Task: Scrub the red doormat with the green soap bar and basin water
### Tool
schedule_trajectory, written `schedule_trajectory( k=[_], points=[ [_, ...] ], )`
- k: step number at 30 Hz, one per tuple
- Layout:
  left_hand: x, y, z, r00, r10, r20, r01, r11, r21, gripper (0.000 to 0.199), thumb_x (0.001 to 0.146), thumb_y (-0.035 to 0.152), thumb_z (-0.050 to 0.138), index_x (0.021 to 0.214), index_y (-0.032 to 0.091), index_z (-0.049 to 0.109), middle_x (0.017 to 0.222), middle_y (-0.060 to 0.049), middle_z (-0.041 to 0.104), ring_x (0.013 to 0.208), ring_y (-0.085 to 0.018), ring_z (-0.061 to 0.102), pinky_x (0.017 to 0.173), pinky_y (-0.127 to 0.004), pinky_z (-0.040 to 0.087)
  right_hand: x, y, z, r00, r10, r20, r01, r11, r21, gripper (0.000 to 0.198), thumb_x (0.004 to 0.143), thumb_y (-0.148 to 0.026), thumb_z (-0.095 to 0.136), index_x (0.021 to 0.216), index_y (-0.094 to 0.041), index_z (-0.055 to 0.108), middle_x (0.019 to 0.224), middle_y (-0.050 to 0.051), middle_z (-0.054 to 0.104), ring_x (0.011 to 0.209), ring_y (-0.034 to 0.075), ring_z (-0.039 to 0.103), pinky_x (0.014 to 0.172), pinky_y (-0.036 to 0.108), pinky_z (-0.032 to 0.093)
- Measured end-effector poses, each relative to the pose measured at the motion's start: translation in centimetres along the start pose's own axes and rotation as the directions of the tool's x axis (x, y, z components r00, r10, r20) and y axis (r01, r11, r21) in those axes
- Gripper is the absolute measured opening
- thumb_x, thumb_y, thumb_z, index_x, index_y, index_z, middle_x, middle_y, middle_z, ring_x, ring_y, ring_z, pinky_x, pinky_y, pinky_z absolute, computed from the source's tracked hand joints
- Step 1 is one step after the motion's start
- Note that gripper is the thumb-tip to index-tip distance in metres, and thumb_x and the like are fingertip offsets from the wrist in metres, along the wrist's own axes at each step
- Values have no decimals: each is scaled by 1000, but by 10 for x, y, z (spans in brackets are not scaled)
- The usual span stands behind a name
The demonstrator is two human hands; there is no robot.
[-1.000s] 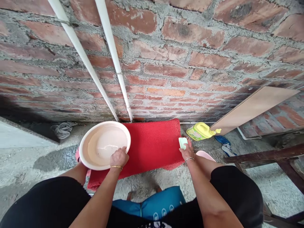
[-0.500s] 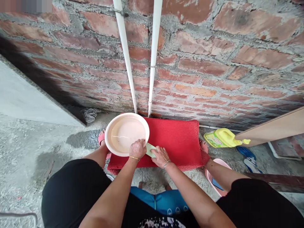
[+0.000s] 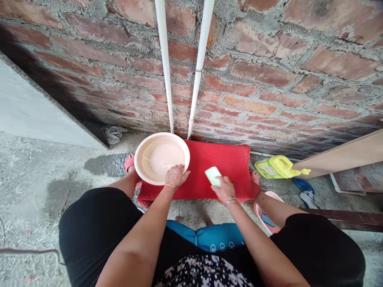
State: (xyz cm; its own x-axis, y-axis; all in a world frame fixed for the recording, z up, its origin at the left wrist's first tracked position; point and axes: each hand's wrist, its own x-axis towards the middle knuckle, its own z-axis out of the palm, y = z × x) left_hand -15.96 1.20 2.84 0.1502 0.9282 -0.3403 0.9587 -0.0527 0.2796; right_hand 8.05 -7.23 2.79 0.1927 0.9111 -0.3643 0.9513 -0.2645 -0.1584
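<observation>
A pale pink basin [image 3: 143, 171] with water in it stands on the left part of a thick red mat or cloth [image 3: 236, 155]. My left hand [image 3: 176, 176] is over the basin's right front rim, fingers above the water and thumb stretched out to the right. Nothing shows in it. To the right, my right hand [image 3: 225, 190] grips the lower end of a pale green oblong block [image 3: 213, 174] with rounded corners. The block is tilted just over the red surface; whether it touches cannot be made out.
A yellow jug [image 3: 277, 166] lies by the right foot, near blue and white slippers [image 3: 308, 195]. A pink tub [image 3: 260, 215] sits beside my right leg. Two white pipes [image 3: 196, 87] run up the brick wall [image 3: 254, 85]. A pale board [image 3: 48, 107] leans at the left.
My right hand has moved right with the pale green block, away from the basin and my left hand. My left hand stays at the rim, its thumb now spread. The view has shifted slightly.
</observation>
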Motion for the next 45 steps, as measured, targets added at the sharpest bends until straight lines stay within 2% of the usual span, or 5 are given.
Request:
schedule_trajectory(
  k=[7, 16, 25, 37, 45],
  points=[
    [1, -3, 0, 1000, 14, 11, -14, 999, -31, 59, 82, 66, 34, 118, 23, 53, 110, -10, 60, 101, -22, 57, 85, -32, 42, -7, -87, 26, 879, -421, 224, 450, 887, -103, 42, 80, -37, 54, 122, -32, 52, 115, 7, 48, 105, 23, 45, 91, 37, 26],
    [1, -5, 3, 1000, 16, 2, -16, 997, -71, 61, 81, 68, 34, 117, 22, 52, 109, -11, 60, 103, -23, 56, 85, -34, 42, -4, 100, -45, 904, 424, 62, -409, 896, -172, 50, 76, -48, 56, 121, -24, 55, 109, 12, 52, 95, 25, 56, 79, 34, 38],
    [2, -8, 2, 999, 29, -13, -30, 997, -74, 55, 83, 64, 36, 116, 23, 53, 109, -10, 60, 100, -23, 58, 82, -34, 43, -30, -92, 21, 811, -496, 311, 529, 848, -27, 47, 71, -40, 65, 116, -32, 57, 109, 4, 52, 102, 23, 51, 90, 35, 31],
    [5, -4, 3, 1000, 7, 6, -6, 998, -55, 55, 83, 62, 36, 117, 23, 53, 109, -10, 61, 101, -25, 57, 83, -36, 44, -26, 133, -71, 909, 131, 395, 99, 854, -510, 34, 72, -18, 59, 105, -21, 65, 104, 11, 58, 93, 25, 56, 79, 36, 35],
    [4, -3, -1, 999, -4, 32, 5, 1000, -26, 54, 84, 62, 34, 118, 23, 52, 110, -10, 60, 100, -24, 58, 82, -36, 45, -9, 22, -36, 931, -163, 326, 236, 951, -200, 53, 67, -34, 65, 119, -33, 56, 107, 3, 54, 92, 20, 55, 79, 30, 35]
  ],
)
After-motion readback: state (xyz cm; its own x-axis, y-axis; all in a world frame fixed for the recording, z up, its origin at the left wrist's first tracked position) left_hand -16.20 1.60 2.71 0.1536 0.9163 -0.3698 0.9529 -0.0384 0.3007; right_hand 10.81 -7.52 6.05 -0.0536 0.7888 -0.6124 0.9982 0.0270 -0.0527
